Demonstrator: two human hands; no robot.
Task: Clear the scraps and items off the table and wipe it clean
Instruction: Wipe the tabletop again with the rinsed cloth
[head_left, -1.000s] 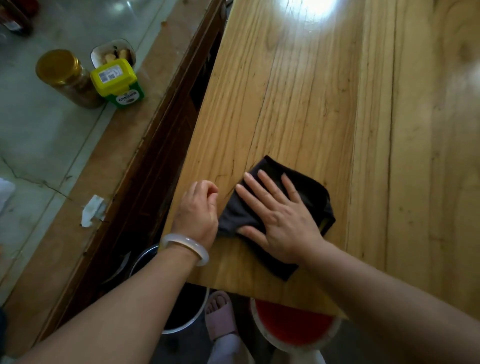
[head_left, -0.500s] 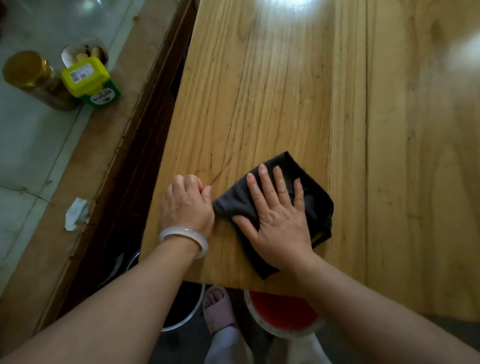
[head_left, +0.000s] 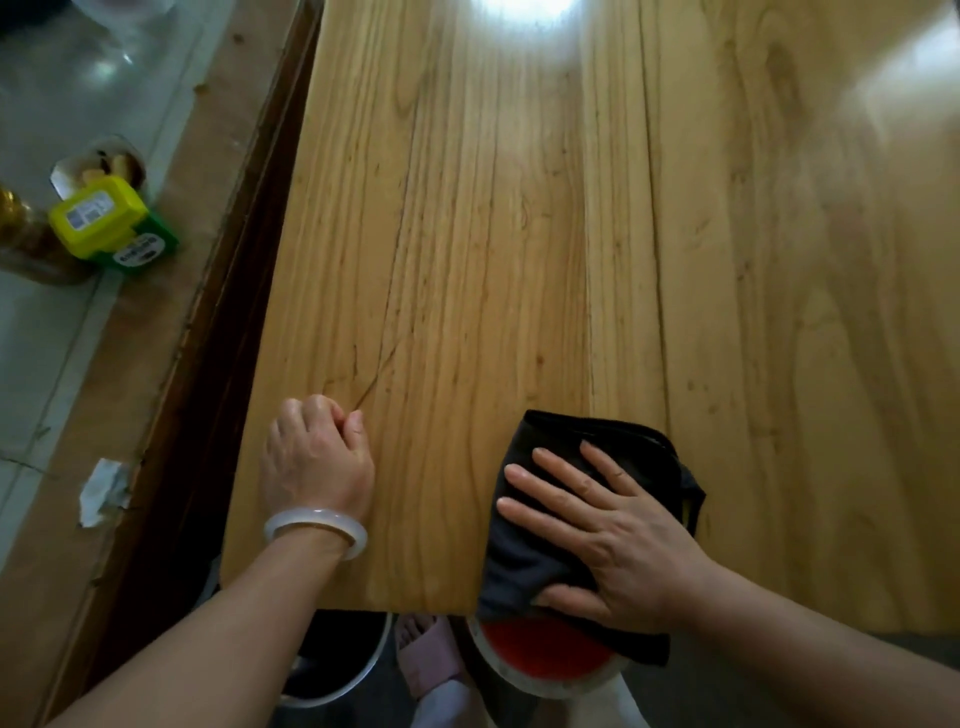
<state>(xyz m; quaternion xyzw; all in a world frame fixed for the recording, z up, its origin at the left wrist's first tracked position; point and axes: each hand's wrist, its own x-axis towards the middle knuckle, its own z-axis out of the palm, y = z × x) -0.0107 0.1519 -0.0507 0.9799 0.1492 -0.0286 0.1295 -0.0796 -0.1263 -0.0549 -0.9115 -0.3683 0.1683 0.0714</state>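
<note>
A folded black cloth (head_left: 628, 457) lies on the wooden table (head_left: 493, 234) at its near edge, one corner hanging over the edge. My right hand (head_left: 597, 530) presses flat on the cloth with straight, spread fingers. My left hand (head_left: 314, 457), a pale bangle on its wrist, rests on the table near the left edge with its fingers curled into a loose fist; whether it holds anything is hidden. The two hands are well apart.
A lower wooden ledge (head_left: 156, 364) runs along the left, with a torn paper scrap (head_left: 101, 491) on it. A yellow-lidded green tub (head_left: 104, 223) and a jar (head_left: 21, 234) stand further left. Below the near edge are a red stool (head_left: 540, 657), a dark bin (head_left: 332, 660) and a slippered foot (head_left: 428, 657).
My right hand has slid the cloth to the right along the near edge, away from my left hand. The left hand stayed in place with fingers curled.
</note>
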